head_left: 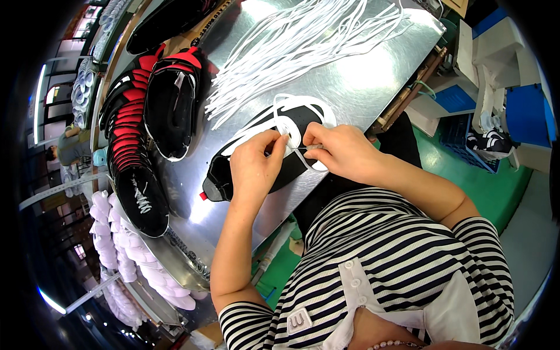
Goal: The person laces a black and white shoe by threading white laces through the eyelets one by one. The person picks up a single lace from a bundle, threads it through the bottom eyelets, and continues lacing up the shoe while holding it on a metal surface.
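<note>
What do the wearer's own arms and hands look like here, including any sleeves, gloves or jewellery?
The left grip and right grip are ungloved hands, with no ring or watch that I can make out. Both forearms are bare; short sleeves, in dark and white stripes, cover the upper arms.

Green floor shows beside a shiny metal table. To the right, pale boxes and a blue panel sit near a blue crate. Far left, a tube lamp glows amid dark surroundings.
</note>
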Demonstrator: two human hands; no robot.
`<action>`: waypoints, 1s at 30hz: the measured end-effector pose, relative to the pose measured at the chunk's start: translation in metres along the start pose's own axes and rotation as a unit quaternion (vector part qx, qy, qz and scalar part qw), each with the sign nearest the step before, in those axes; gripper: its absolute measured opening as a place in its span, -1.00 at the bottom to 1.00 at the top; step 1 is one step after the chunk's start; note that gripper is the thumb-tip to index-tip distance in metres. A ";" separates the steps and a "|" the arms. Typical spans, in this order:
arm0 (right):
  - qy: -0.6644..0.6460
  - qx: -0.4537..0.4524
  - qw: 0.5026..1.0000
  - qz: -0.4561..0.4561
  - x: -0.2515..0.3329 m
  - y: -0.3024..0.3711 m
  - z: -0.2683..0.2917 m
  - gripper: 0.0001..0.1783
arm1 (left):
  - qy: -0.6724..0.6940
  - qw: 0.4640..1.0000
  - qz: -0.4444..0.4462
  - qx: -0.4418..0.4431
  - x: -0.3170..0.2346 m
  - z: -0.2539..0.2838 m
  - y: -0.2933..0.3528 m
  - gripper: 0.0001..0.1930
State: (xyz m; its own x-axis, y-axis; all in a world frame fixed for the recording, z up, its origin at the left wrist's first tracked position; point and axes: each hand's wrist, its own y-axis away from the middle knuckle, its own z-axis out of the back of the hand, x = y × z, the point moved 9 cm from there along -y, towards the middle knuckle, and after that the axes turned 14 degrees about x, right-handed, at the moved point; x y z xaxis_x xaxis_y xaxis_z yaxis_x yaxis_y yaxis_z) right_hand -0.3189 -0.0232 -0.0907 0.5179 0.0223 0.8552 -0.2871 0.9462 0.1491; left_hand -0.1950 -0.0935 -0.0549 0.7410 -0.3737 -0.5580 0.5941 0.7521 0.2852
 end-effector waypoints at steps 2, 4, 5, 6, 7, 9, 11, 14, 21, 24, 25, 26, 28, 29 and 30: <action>0.001 0.000 1.000 -0.013 -0.002 -0.001 -0.002 -0.75 | 0.016 1.000 -0.009 -0.001 0.000 -0.001 0.000 -0.80; 0.012 -0.005 1.000 -0.024 -0.005 -0.002 -0.004 -0.76 | 0.021 0.999 -0.030 -0.006 0.000 -0.002 0.000 -0.82; 0.024 -0.009 0.999 -0.028 -0.006 -0.002 -0.004 -0.76 | 0.024 0.999 -0.041 -0.008 0.000 -0.002 0.000 -0.82; 0.035 -0.013 0.999 -0.031 -0.006 -0.003 -0.005 -0.76 | 0.026 0.999 -0.043 0.013 0.001 -0.005 0.000 -0.83; 0.044 -0.014 0.999 -0.026 -0.004 -0.005 -0.005 -0.76 | 0.029 0.998 -0.045 0.033 0.002 -0.007 -0.001 -0.83; 0.060 -0.015 0.998 -0.017 -0.001 -0.008 -0.005 -0.75 | 0.054 0.996 -0.037 0.057 0.004 -0.013 0.001 -0.81; 0.039 -0.028 0.999 -0.023 0.000 -0.006 -0.003 -0.74 | 0.101 0.993 -0.018 0.063 0.008 -0.019 0.004 -0.79; 0.048 -0.039 0.998 -0.026 0.001 -0.004 -0.009 -0.72 | 0.150 0.987 0.003 0.054 0.016 -0.025 0.010 -0.79; 0.131 -0.023 0.990 0.057 0.008 -0.006 -0.009 -0.69 | 0.185 0.982 -0.002 0.047 0.021 -0.030 0.016 -0.77; 0.097 -0.015 0.995 0.032 0.004 -0.004 -0.010 -0.69 | 0.141 0.989 0.003 0.049 0.019 -0.029 0.017 -0.74; 0.100 -0.021 0.994 0.029 0.005 -0.004 -0.012 -0.69 | 0.107 0.993 0.002 0.055 0.017 -0.029 0.017 -0.77; 0.103 -0.028 0.994 0.026 0.005 -0.003 -0.012 -0.69 | 0.073 0.996 0.001 0.059 0.012 -0.030 0.017 -0.79; 0.114 -0.019 0.993 0.013 0.005 -0.002 -0.015 -0.69 | -0.002 0.999 -0.036 0.041 -0.006 -0.028 0.022 -0.83; 0.107 -0.030 0.993 0.030 0.008 -0.003 -0.011 -0.69 | -0.058 0.996 -0.052 0.033 -0.020 -0.028 0.025 -0.83; 0.099 -0.038 0.993 0.046 0.009 -0.003 -0.009 -0.69 | -0.053 0.996 -0.067 0.022 -0.024 -0.028 0.025 -0.83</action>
State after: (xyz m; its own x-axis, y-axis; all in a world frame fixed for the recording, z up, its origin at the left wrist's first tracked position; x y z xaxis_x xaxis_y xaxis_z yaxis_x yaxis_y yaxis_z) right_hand -0.3063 -0.0225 -0.0876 0.6424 0.1663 0.7481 -0.2832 0.9586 0.0302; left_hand -0.2068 -0.0506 -0.0562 0.6810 -0.5263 -0.5092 0.7016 0.6680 0.2480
